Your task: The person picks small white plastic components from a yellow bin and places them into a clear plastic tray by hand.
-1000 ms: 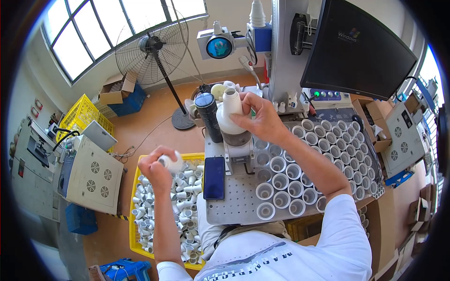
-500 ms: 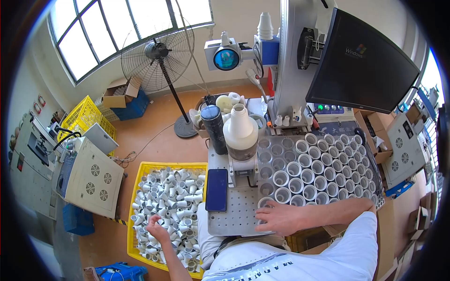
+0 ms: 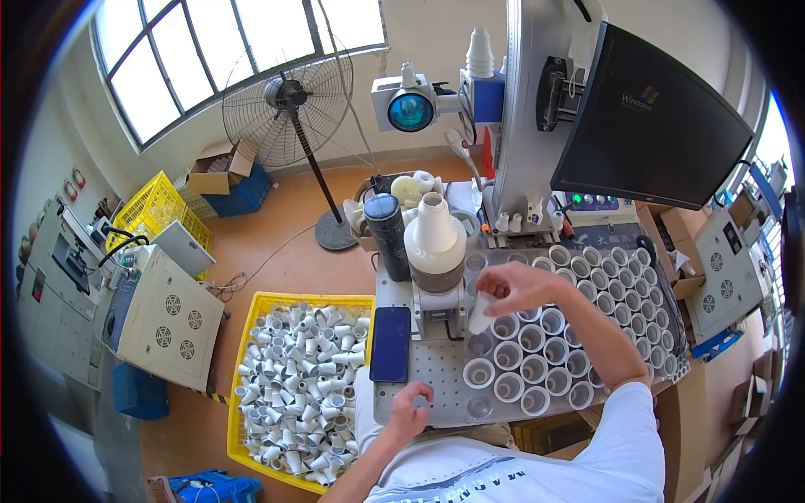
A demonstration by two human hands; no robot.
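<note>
My right hand (image 3: pixel 521 287) grips a white tapered plastic cup (image 3: pixel 482 315) between thumb and fingers, above the left side of the clear slotted tray (image 3: pixel 480 408). The cup is tilted, its narrower end up. Several similar white cups (image 3: pixel 508 387) stand mouth-up in the tray. My left hand (image 3: pixel 407 412) is at the table's front edge, below the dark phone (image 3: pixel 390 344). Its fingers are loosely bent and apart from the thumb, with nothing visible between them. A large white stepped cone (image 3: pixel 434 239) stands on a fixture left of my right hand.
A yellow crate (image 3: pixel 237 427) full of small white tapered parts stands left of the perforated metal table (image 3: pixel 436 369). Beside the cone is a black cylinder (image 3: pixel 386 239). A lens head (image 3: pixel 410 111) hangs above, and a monitor (image 3: pixel 658 117) juts in at right.
My left hand has moved right, from over the yellow crate to the table's front edge. My right hand has risen from the tray's front left corner and now holds a white cup.
</note>
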